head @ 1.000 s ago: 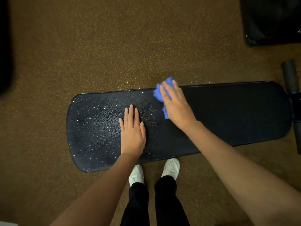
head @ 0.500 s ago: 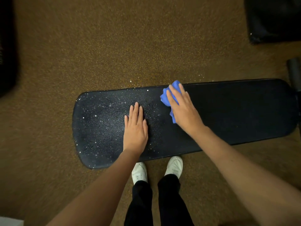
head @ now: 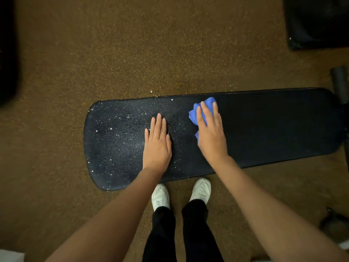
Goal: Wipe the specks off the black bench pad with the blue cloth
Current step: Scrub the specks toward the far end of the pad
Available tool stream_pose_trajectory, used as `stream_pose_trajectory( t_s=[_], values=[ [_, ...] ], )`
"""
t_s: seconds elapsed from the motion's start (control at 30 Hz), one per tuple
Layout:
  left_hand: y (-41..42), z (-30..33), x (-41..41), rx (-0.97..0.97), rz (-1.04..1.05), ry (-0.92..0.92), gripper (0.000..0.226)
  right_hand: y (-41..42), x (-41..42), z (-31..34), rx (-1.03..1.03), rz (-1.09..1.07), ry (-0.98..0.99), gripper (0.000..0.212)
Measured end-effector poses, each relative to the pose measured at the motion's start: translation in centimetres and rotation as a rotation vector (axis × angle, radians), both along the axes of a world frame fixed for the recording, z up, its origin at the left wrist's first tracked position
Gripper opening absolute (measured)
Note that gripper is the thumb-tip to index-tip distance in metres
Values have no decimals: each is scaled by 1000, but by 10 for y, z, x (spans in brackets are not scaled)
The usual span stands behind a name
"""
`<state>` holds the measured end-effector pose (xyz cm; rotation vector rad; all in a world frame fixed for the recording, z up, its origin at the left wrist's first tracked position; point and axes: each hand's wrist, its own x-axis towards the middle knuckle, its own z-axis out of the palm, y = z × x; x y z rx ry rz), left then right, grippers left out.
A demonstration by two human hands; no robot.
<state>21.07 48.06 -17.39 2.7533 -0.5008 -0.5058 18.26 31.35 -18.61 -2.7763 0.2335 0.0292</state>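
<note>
The long black bench pad (head: 273, 127) lies across the view on brown carpet. White specks (head: 117, 129) cover its left half, while its right half looks dark and plain. My left hand (head: 157, 144) rests flat on the pad near the middle, fingers straight and together. My right hand (head: 211, 133) presses the crumpled blue cloth (head: 195, 113) onto the pad near its far edge, fingers straight over it. Most of the cloth is hidden under the palm.
My white shoes (head: 160, 195) and black trouser legs stand against the pad's near edge. Some specks lie on the carpet (head: 151, 90) past the far edge. A black object (head: 317, 21) fills the top right corner, and a dark roller (head: 340, 82) sits at the pad's right end.
My right hand has slid the blue cloth slightly toward me and turned straighter on the pad. The left hand stays flat in place. The view has shifted a little.
</note>
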Motion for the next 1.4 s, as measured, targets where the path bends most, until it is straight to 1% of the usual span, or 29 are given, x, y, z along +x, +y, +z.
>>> stream_pose_trajectory(
  t_s=[0.03,0.07,0.1,0.17,0.2,0.23,0.27,0.33,0.4,0.43,0.47,0.53,0.6,0.67,0.7,0.73,0.8,0.83,0.87,0.93,1.03,1.07,1.1,1.13,1.2,1.27,1.3,1.37,1.4],
  values=[
    [0,0,0,-4,3,4,65,11,-4,0,12,-13,10,83],
    [0,0,0,-10,7,11,66,18,-10,0,13,28,11,83],
    [0,1,0,-22,11,18,66,20,-18,-1,5,122,7,82],
    [0,2,0,-50,17,21,66,5,-31,-1,-25,383,-30,79],
    [0,3,-1,-60,17,21,66,-8,-32,-2,-40,479,-41,78],
    [2,4,-2,-63,15,22,65,-18,-31,-2,-57,523,-41,79],
    [3,5,-5,-59,9,25,65,-25,-29,-2,-63,489,-30,81],
    [7,6,-10,-46,-6,29,65,-22,-22,-2,-39,257,-10,86],
    [9,7,-15,-40,-15,32,64,1,-21,0,-8,59,-1,87],
    [10,7,-17,-39,-16,31,64,16,-25,1,11,25,3,87],
    [11,7,-18,-42,-15,29,64,30,-33,1,20,47,5,86],
    [12,8,-19,-49,-15,35,65,43,-56,2,3,203,-6,77],
    [14,10,-19,-48,-23,48,68,32,-68,3,4,354,-30,63],
    [17,12,-19,-46,-44,53,70,13,-64,1,0,397,-77,60],
    [18,12,-19,-44,-57,56,70,7,-59,-1,-3,346,-92,66],
    [20,11,-19,-40,-69,58,70,4,-53,-2,12,246,-89,72],
    [23,9,-19,-37,-90,55,69,13,-44,-1,63,39,-72,78],
    [24,9,-19,-36,-99,51,69,23,-43,0,66,-22,-67,79],
    [25,8,-19,-33,-106,45,68,33,-46,0,57,-32,-62,80],
    [25,7,-19,-33,-109,37,68,45,-59,-1,31,97,-49,76],
    [24,7,-20,-30,-108,50,68,34,-80,0,-14,412,-33,73],
    [24,9,-20,-28,-109,58,66,24,-82,-2,-19,484,-40,74],
    [25,10,-19,-28,-109,67,62,15,-82,-3,-20,504,-48,77],
    [26,11,-18,-25,-115,74,57,8,-80,-4,-20,457,-54,80],
    [29,11,-17,-16,-136,77,49,4,-74,-3,-14,227,-65,81],
    [32,10,-17,-2,-166,58,51,19,-69,3,18,-7,-59,78],
    [33,9,-17,7,-182,44,56,32,-68,6,37,-90,-44,77],
    [35,7,-17,22,-199,30,65,59,-71,7,58,-154,-20,77],
    [35,6,-17,23,-203,32,66,69,-75,6,62,-128,-16,78]
  ],
)
